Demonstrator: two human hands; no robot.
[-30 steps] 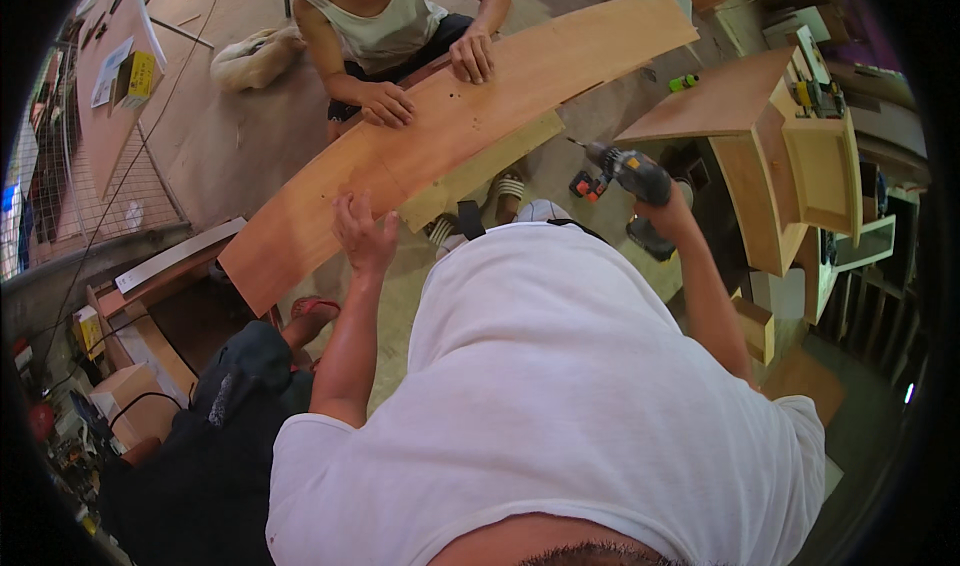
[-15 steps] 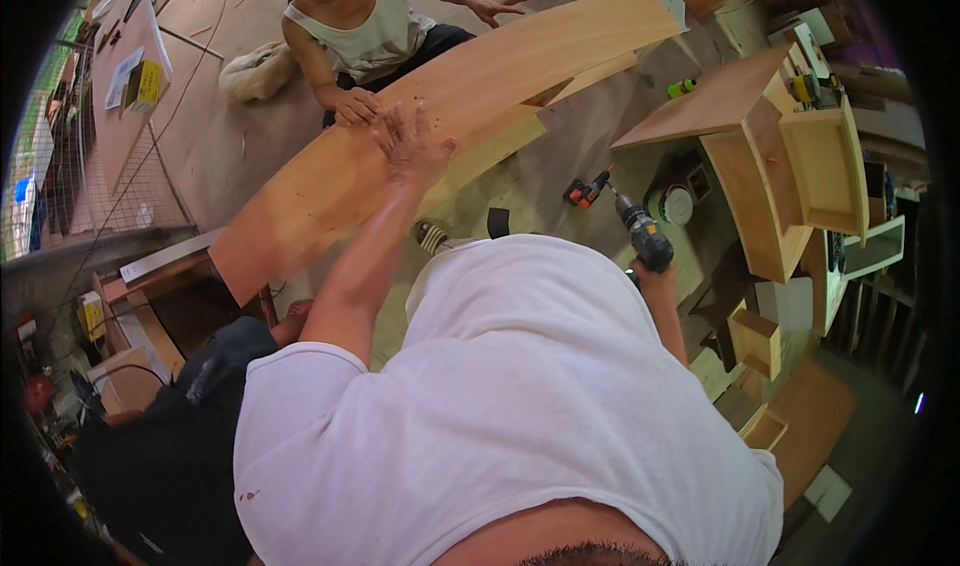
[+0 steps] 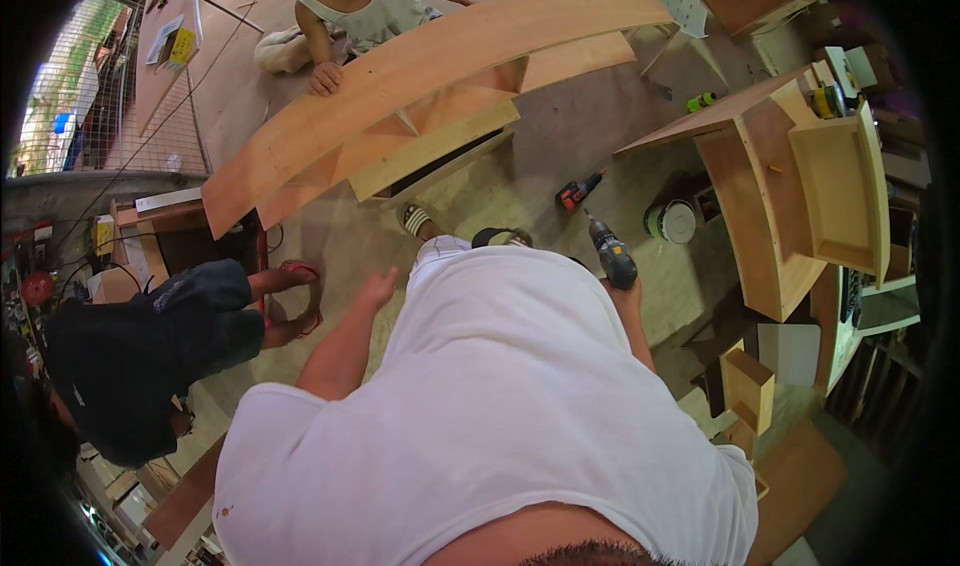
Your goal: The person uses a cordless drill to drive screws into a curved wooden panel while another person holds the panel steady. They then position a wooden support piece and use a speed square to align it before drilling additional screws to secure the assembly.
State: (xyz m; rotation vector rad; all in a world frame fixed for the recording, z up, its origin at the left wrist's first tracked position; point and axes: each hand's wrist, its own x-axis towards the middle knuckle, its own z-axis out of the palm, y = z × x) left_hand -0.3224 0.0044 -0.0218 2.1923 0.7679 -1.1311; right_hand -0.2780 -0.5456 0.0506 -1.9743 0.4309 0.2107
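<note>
My left hand [image 3: 378, 289] hangs in the air beside my left hip, apart from the wood. Its fingers look loosely apart and nothing shows in them. My right hand [image 3: 627, 304] is closed round the grip of a black cordless drill [image 3: 613, 258], low at my right side, with the chuck pointing forward. Ahead of me a long wooden panel [image 3: 440, 54] lies on top of a wooden frame with dividers and a pale box section [image 3: 435, 151]. Across it, a co-worker's hand [image 3: 326, 78] rests on the panel's far edge.
On the floor lie a second drill, red and black [image 3: 578, 192], and a round can [image 3: 676, 222]. A wooden cabinet with an open drawer [image 3: 838, 201] stands at right. Another person in dark clothes [image 3: 130, 356] bends at left. A wire fence [image 3: 85, 86] is at far left.
My left hand has come off the panel and back toward my body. The drill has shifted slightly left. The co-worker leans farther away, and the person at left shows more fully.
</note>
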